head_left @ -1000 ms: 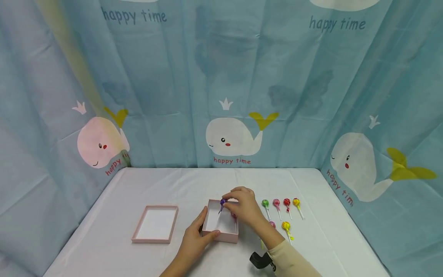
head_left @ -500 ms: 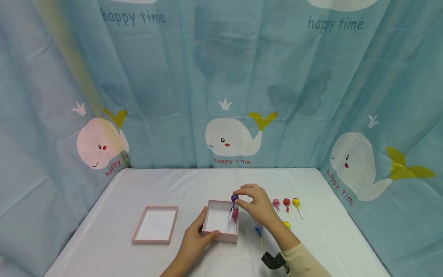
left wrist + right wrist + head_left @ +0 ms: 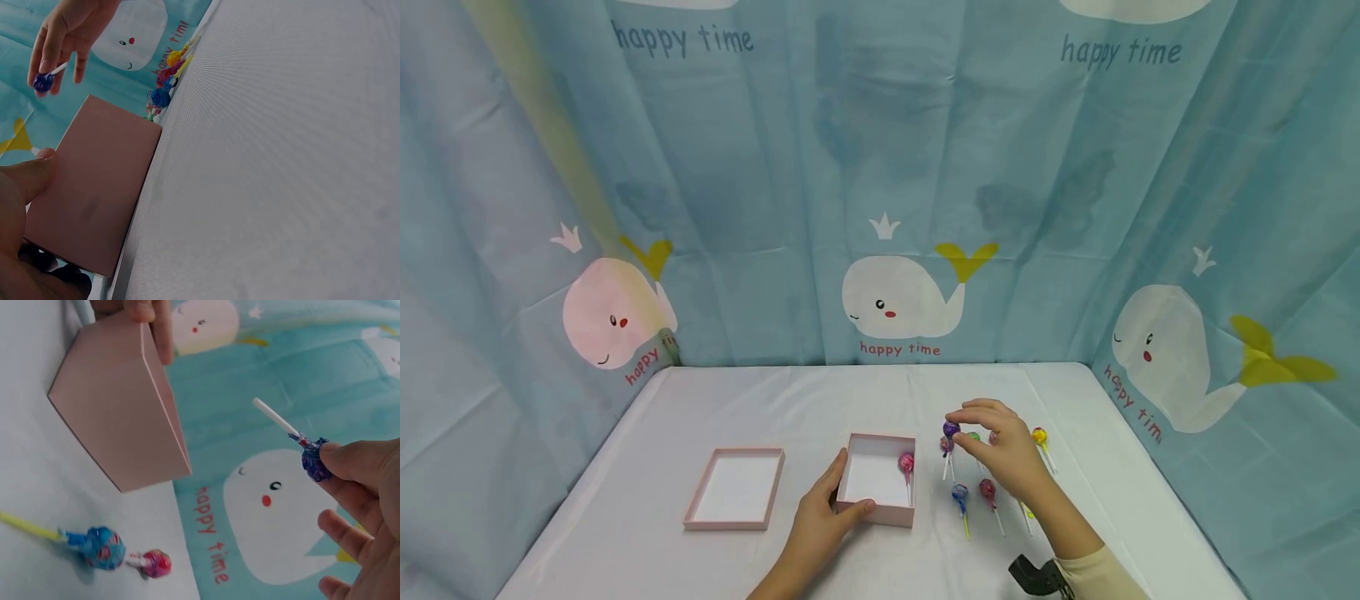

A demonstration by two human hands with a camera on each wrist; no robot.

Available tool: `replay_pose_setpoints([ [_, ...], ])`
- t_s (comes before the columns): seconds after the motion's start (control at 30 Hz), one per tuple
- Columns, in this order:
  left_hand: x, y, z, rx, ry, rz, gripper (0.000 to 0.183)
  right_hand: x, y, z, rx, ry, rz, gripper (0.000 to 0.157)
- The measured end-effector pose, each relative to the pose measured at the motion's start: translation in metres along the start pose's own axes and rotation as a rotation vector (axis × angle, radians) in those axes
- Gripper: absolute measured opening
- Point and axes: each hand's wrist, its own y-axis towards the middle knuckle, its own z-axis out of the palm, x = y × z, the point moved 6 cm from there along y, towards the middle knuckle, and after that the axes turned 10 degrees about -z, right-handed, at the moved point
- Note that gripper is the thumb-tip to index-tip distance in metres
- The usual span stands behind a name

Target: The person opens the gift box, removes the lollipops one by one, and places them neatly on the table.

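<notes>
My left hand (image 3: 823, 512) grips a small pink box (image 3: 891, 515) at its left side, thumb on the front wall. Inside the box, a pink lollipop (image 3: 906, 463) lies along the right wall. My right hand (image 3: 1003, 446) pinches a purple-wrapped lollipop (image 3: 951, 428) by its head between thumb and fingers. It is above the table, to the right of the box. In the right wrist view, the white stick of this purple lollipop (image 3: 314, 464) points up and toward the box (image 3: 112, 406). The left wrist view shows the thumb (image 3: 31, 178) against the box wall.
Several lollipops lie right of the box, including a blue one (image 3: 960, 493), a dark pink one (image 3: 987, 490) and a yellow one (image 3: 1040, 436); my right hand and arm partly cover others. A shallow pink lid (image 3: 733, 526) lies at left. A whale-print curtain (image 3: 760, 283) surrounds the table.
My right hand has moved right, from over the box to above the row of lollipops, still pinching the purple lollipop. My left hand has stayed on the box.
</notes>
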Motion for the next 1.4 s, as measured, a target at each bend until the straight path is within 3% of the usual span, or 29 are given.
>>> replay_pose_setpoints([
  [0.27,-0.002,0.000,-0.001,-0.007,-0.032,0.002,0.099,-0.006,-0.015,-0.031,-0.027,-0.069,-0.052,0.028],
  [0.7,-0.003,0.001,-0.001,-0.010,-0.017,0.003,0.100,-0.033,-0.045,-0.067,-0.052,-0.132,0.002,0.028],
  [1.13,0.001,-0.001,0.001,-0.001,-0.015,0.004,0.102,-0.064,-0.070,-0.082,-0.017,-0.202,0.095,0.029],
  [1.4,0.001,-0.001,0.000,0.007,-0.033,0.009,0.101,-0.082,-0.079,-0.085,-0.017,-0.158,0.151,0.027],
])
